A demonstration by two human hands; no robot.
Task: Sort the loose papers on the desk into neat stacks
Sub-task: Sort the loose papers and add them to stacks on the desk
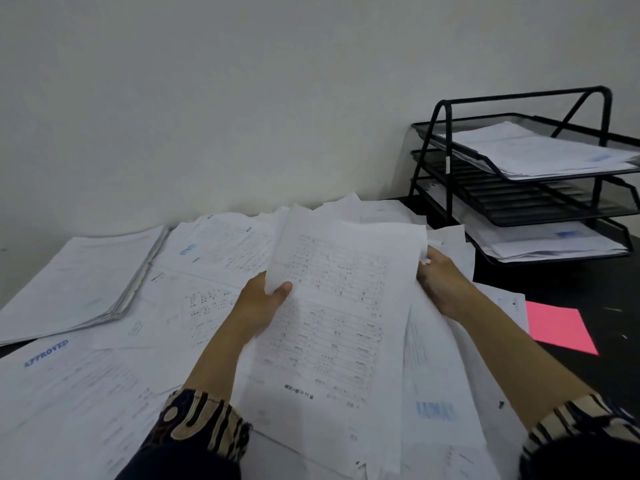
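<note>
While the left hand (263,303) pinches the printed sheet (332,306), the right hand (441,284) apparently grips its opposite edge.

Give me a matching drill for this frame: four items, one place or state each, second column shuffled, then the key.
Items:
1. pink sheet
2. paper stack
3. letter tray rack
4. table-printed sheet

Places/states:
A. held up by left hand and right hand
B. far right corner of the desk, three tiers
C. far left, squared pile
D. flat on the dark desk at right

Pairs: 1-D, 2-C, 3-B, 4-A
</note>
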